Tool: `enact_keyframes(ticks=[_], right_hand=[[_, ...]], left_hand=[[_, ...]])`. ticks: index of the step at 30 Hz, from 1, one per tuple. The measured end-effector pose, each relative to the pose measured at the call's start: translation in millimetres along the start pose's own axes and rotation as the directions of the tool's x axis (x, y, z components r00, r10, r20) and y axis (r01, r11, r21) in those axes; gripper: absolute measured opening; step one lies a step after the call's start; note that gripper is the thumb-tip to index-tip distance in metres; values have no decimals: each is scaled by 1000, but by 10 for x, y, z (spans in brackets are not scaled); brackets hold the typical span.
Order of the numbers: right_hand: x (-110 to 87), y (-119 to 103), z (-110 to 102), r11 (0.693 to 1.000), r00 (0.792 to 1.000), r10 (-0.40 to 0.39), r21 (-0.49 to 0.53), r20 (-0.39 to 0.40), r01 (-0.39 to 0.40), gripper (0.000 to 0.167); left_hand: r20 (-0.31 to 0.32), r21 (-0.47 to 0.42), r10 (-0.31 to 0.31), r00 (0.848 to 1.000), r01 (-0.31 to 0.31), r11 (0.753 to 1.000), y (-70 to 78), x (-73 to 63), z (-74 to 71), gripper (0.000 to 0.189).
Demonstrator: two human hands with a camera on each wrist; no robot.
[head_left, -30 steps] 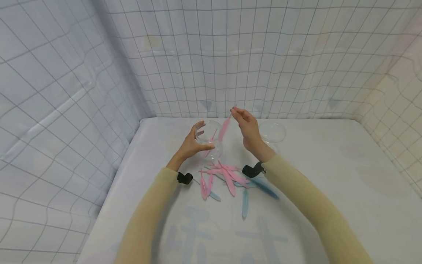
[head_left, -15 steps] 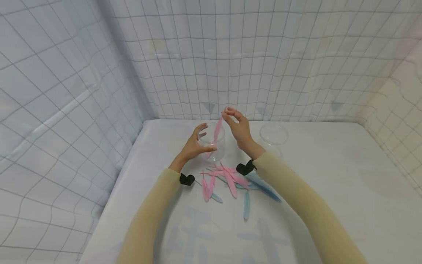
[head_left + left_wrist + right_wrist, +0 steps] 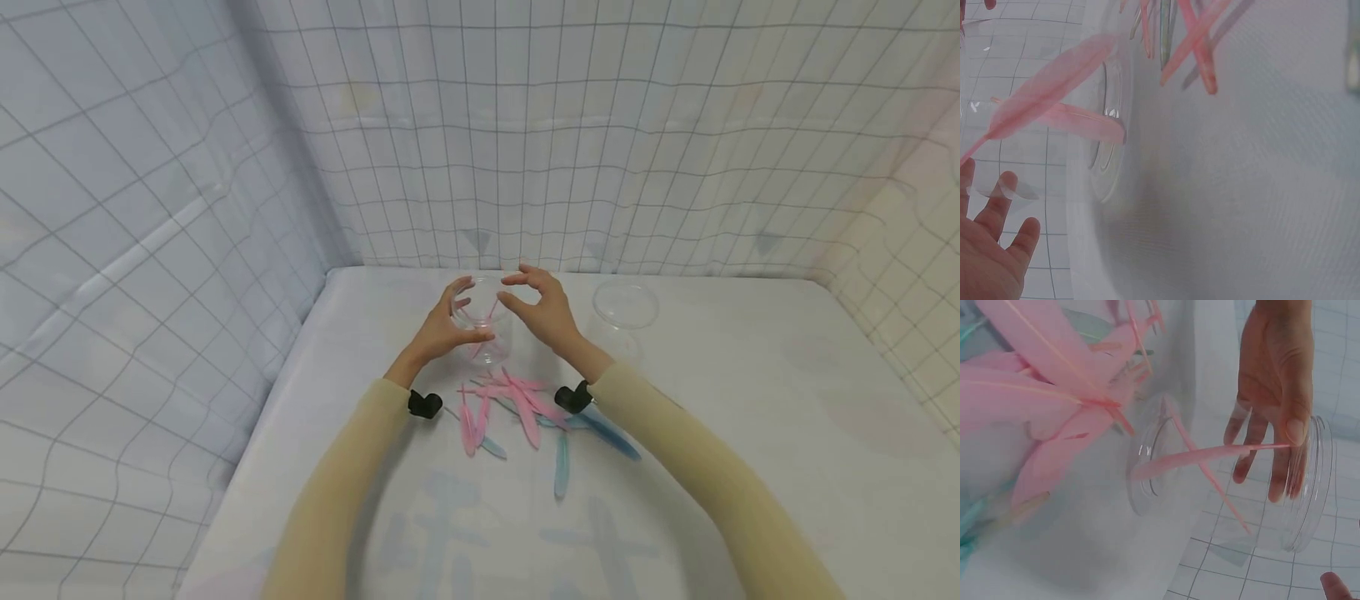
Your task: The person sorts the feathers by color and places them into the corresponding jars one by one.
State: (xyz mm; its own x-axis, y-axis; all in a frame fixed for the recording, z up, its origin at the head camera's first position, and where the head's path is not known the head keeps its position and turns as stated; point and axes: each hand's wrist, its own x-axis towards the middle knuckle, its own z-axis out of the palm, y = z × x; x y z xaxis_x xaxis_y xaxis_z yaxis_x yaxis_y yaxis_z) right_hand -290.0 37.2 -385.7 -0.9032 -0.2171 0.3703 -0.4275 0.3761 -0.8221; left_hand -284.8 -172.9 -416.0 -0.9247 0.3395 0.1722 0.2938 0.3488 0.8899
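My left hand (image 3: 437, 336) grips a clear plastic jar (image 3: 501, 340) near its open rim, thumb in front and fingers behind. Two pink feathers cross inside the jar; the right wrist view shows one feather (image 3: 1197, 457) leaning up toward the rim and a thinner-looking feather (image 3: 1213, 480) slanting across it. Just right of the rim, my right hand (image 3: 549, 315) has thumb and fingers apart, with nothing between them. Only a fingertip of it (image 3: 1333, 587) shows in the right wrist view.
In front of the jar lies a loose pile of pink feathers (image 3: 527, 417), mixed with several blue feathers (image 3: 562, 467). A clear round lid or container (image 3: 626, 305) stands right of my right hand. Gridded white curtains (image 3: 600, 150) enclose the white table (image 3: 750, 400) at back and sides.
My right hand brought a pink feather left over the jar, lowered it in and let go, and its fingers have spread. The left hand has kept its hold on the jar.
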Motion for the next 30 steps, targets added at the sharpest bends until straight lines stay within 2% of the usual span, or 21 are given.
enact_keyframes(ticks=[4,7,10,14,16,19,24,30], right_hand=[[-136,-5,24,991,991,-115,-64,71,119,28],[-236,26,61,953,965,-240,-165,101,254,25],[-327,85,97,869,917,-372,-293,144,399,22],[-441,170,136,736,847,-477,-420,233,530,16],[-491,209,157,673,824,-491,-478,283,565,15],[-556,256,193,591,805,-473,-548,358,591,15],[-631,301,268,500,789,-432,-612,436,612,21],[-680,301,332,369,758,-431,-671,490,643,24]], left_hand=[[-6,10,-3,1000,3,1000,-188,70,-6,101],[-7,12,-1,1000,1,1000,-266,102,-8,102],[-9,18,8,1000,-8,1000,-275,113,-10,102],[-15,23,8,1000,-8,1000,-266,118,-5,103],[-17,28,-1,1000,2,1000,-263,118,-1,103],[-23,38,-17,1000,18,999,-261,118,3,103],[-30,47,-9,999,11,999,-265,118,3,101],[-39,29,31,999,-30,999,-278,143,-6,97]])
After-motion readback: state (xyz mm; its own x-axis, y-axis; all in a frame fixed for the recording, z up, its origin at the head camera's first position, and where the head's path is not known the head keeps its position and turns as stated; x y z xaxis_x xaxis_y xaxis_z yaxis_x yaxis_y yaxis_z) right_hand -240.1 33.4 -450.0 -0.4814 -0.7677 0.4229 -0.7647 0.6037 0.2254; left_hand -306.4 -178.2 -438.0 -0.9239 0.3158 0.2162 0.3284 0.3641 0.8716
